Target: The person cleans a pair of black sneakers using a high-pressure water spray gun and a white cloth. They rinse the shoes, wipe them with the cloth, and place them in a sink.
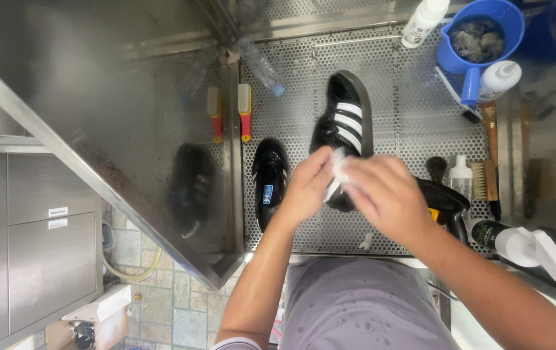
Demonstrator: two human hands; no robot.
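A stainless steel wash station with a perforated metal tray (407, 129) fills the view, its shiny side wall throwing back reflections on the left. Over the tray, the person's left hand (307, 188) and right hand (385, 194) meet around a small white cloth (338, 170); both hands are closed on it, fingers pinching the fabric between them. The cloth sits against the heel end of a black shoe with white stripes (344, 116), which lies on its side on the tray, toe pointing away from the person. Just left of the hands, a second black shoe (269, 178) rests apart on the tray. Farther back lie a red and yellow brush (245, 110) and a clear plastic bottle (261, 65). To the right are a wooden brush (482, 180), a white spray bottle (533, 249) on its side, and a blue jug (478, 32) with two white bottles beside it.
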